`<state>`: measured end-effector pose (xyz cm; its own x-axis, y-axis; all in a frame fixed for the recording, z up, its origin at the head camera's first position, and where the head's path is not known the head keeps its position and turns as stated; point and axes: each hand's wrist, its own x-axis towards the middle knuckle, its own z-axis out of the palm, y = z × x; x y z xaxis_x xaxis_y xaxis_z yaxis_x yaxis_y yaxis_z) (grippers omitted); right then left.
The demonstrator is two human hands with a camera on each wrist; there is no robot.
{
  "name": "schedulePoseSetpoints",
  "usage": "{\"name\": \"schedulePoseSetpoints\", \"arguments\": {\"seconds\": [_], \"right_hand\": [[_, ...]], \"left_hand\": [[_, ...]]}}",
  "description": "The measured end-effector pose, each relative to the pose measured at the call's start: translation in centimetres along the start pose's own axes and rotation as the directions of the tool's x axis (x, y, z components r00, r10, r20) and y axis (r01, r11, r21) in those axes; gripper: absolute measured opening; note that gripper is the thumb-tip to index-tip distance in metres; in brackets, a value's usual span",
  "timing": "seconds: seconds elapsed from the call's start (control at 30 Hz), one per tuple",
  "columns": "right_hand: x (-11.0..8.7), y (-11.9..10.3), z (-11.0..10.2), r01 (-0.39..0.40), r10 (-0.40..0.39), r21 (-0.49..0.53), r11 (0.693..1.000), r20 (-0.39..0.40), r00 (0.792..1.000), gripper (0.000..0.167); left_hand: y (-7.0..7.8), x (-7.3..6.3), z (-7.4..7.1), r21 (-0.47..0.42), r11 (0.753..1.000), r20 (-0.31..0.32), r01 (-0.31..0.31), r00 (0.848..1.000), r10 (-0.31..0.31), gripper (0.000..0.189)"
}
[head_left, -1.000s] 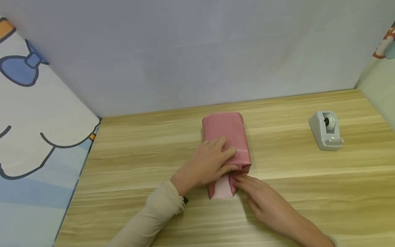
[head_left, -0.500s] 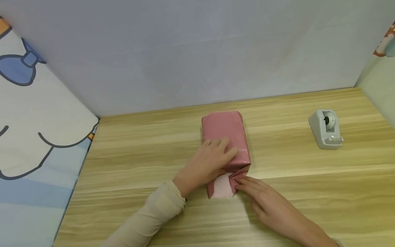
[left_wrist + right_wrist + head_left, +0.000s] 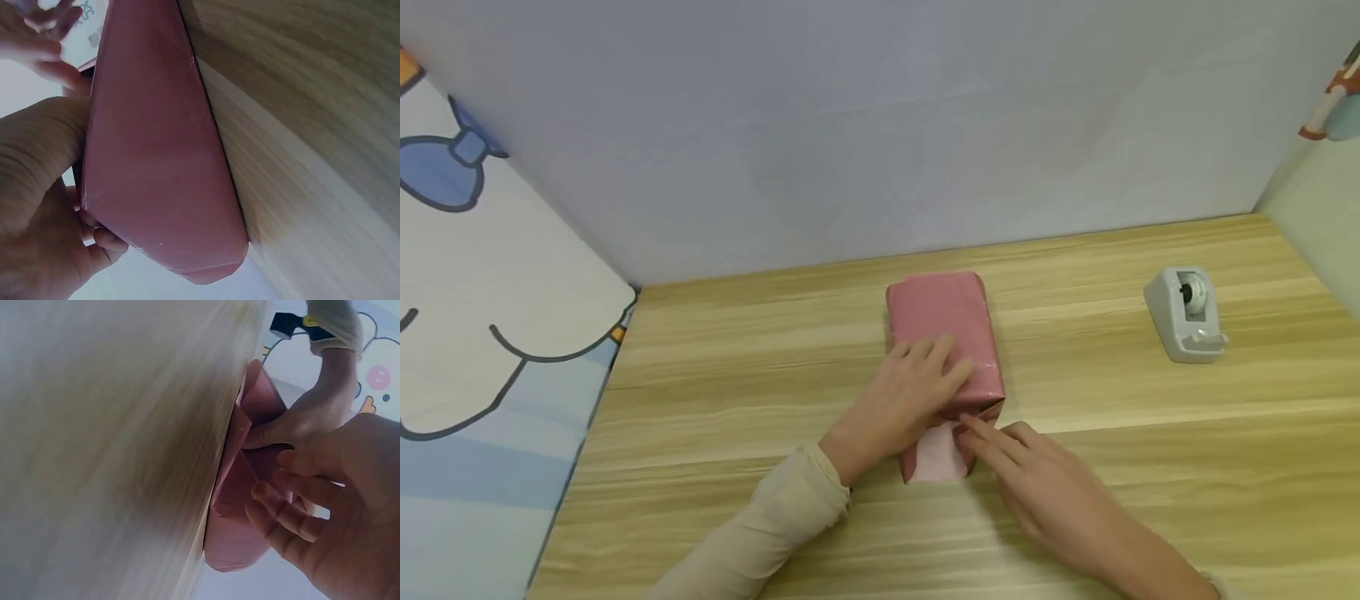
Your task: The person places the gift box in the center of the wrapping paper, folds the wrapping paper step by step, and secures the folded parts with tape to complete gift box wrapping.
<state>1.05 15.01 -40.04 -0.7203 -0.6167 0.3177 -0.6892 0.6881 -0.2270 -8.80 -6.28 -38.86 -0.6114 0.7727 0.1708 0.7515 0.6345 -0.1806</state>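
Observation:
A box-shaped parcel in pink wrapping paper (image 3: 938, 308) lies on the wooden table. Across its near half rests my left hand (image 3: 904, 398), fingers spread on the top face and thumb hidden toward the near end. From that end a paper flap (image 3: 938, 456) sticks out, its pale inner side facing up. My right hand (image 3: 1045, 485) touches the flap's right side, where the paper is creased inward. The right wrist view shows the folded end (image 3: 234, 481) with loosely bent right fingers beside it. In the left wrist view, the parcel's long side (image 3: 159, 144) fills the middle.
A grey tape dispenser (image 3: 1187, 317) with a roll in it stands on the right of the table (image 3: 737, 358). A plain pale wall (image 3: 880, 150) rises behind, and a cartoon-printed panel (image 3: 497, 317) borders the left side.
My right fingers have shifted slightly up and left over the flap's right fold. The fold stood more open half a second ago. My left hand has stayed on the parcel.

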Motion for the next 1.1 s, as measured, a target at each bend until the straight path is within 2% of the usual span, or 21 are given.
{"name": "schedulePoseSetpoints", "arguments": {"seconds": [0.13, 0.27, 0.4, 0.53, 0.7, 0.8, 0.87, 1.0, 1.1], "right_hand": [[0.8, -0.1, 0.2, -0.007, 0.023, -0.156, 0.988, 0.097, 0.995, 0.062], [1.5, -0.4, 0.4, -0.01, 0.047, -0.227, 0.974, 0.158, 0.986, 0.066], [2.4, -0.9, 0.6, -0.011, 0.061, -0.279, 0.96, 0.173, 0.983, 0.061], [3.4, -1.5, 1.2, -0.024, 0.079, -0.342, 0.939, 0.148, 0.986, 0.048], [3.8, -2.2, 1.7, -0.028, 0.091, -0.397, 0.918, 0.142, 0.986, 0.041], [3.6, -2.3, 1.7, -0.036, 0.1, -0.379, 0.925, 0.153, 0.983, 0.045], [3.3, -2.2, 1.6, -0.042, 0.102, -0.326, 0.944, 0.171, 0.98, 0.05], [2.4, -2.0, 0.7, -0.044, 0.078, -0.146, 0.988, 0.234, 0.969, 0.059], [1.5, -1.9, -0.1, -0.078, 0.075, 0.009, 0.997, 0.188, 0.979, 0.052]], "left_hand": [[0.2, -0.1, -0.1, 0.046, 0.999, 0.021, 0.009, 1.0, -0.01, 0.044], [0.2, -0.2, -0.1, 0.083, 0.996, 0.024, 0.013, 1.0, -0.015, 0.047], [0.0, -0.3, -0.2, 0.084, 0.996, 0.033, 0.005, 0.999, -0.008, 0.047], [-0.3, -0.4, -0.5, 0.071, 0.997, 0.043, -0.012, 0.999, 0.008, 0.042], [-0.5, -0.5, -0.4, 0.049, 0.998, 0.036, -0.026, 0.999, 0.025, 0.045], [-0.6, -0.6, -0.1, 0.029, 0.999, 0.027, -0.024, 0.999, 0.023, 0.046], [-0.6, -0.6, 0.0, 0.01, 1.0, 0.026, -0.015, 1.0, 0.015, 0.046], [-0.4, -0.6, 0.2, 0.013, 1.0, 0.016, -0.004, 1.0, 0.003, 0.043], [-0.2, -0.4, 0.2, 0.042, 0.999, -0.005, 0.002, 1.0, -0.002, 0.04]]}}
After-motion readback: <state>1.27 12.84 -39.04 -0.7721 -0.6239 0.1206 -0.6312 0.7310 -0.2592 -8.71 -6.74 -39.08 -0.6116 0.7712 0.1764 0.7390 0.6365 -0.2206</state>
